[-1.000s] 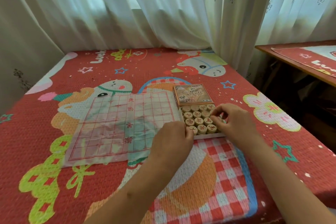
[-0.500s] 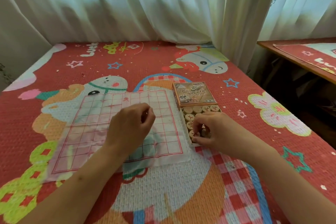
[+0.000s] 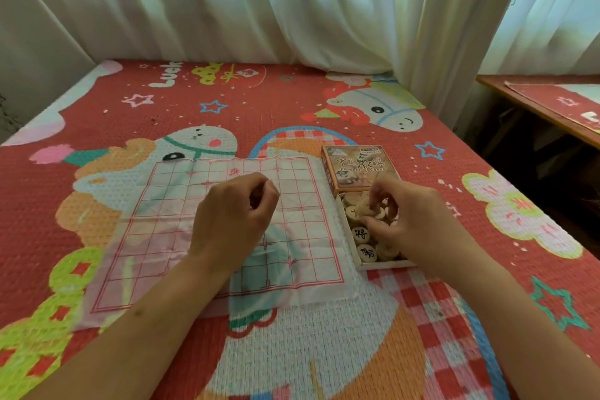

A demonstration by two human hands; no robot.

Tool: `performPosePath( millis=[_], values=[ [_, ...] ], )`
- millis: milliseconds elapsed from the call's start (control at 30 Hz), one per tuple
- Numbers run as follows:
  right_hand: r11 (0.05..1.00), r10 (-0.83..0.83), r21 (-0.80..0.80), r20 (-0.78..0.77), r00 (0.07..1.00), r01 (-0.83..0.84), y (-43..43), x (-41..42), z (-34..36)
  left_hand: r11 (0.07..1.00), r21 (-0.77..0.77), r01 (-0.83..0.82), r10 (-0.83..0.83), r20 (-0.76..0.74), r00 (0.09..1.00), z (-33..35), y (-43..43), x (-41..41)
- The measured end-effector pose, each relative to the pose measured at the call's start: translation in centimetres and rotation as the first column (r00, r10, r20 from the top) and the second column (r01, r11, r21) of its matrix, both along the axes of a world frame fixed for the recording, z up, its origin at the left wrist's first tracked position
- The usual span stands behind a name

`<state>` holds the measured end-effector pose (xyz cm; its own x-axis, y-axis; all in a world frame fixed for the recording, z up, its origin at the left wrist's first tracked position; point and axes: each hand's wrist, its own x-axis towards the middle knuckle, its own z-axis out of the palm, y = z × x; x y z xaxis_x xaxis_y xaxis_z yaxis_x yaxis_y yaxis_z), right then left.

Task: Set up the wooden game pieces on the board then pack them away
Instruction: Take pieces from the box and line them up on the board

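White curtains are hung behind a red cartoon-print mat, on which the thin grid board is spread at the left. No piece is seen on its visible squares, so setup is judged barely begun, with packing away all left. The left hand is held over the board, fingers curled; whether a piece is enclosed cannot be told. Just right of the board, the open box is filled with wooden pieces, its lid laid beyond. The right hand is dipped in, fingertips pinched on pieces; several are hidden beneath it.
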<state>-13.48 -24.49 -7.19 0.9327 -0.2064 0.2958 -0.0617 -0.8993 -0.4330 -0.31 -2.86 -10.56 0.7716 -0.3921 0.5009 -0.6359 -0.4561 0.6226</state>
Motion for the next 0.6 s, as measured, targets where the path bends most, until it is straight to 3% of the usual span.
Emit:
performPosePath(
  millis=[200,400,600],
  values=[
    [0.999,-0.020,-0.038,-0.125,0.992,0.015,0.3,1.5,-1.2,0.999,-0.011,-0.048,0.048,-0.009,0.999,0.3,0.2,-0.2],
    [0.998,-0.055,0.000,0.015,0.998,0.055,0.3,1.8,0.2,0.988,0.058,-0.144,0.143,0.018,0.990,1.2,1.8,1.2],
    [0.999,0.050,-0.018,-0.027,0.998,-0.051,2.4,6.3,0.0,0.971,0.147,-0.188,0.198,-0.058,0.978,0.3,2.6,2.6]
  ],
)
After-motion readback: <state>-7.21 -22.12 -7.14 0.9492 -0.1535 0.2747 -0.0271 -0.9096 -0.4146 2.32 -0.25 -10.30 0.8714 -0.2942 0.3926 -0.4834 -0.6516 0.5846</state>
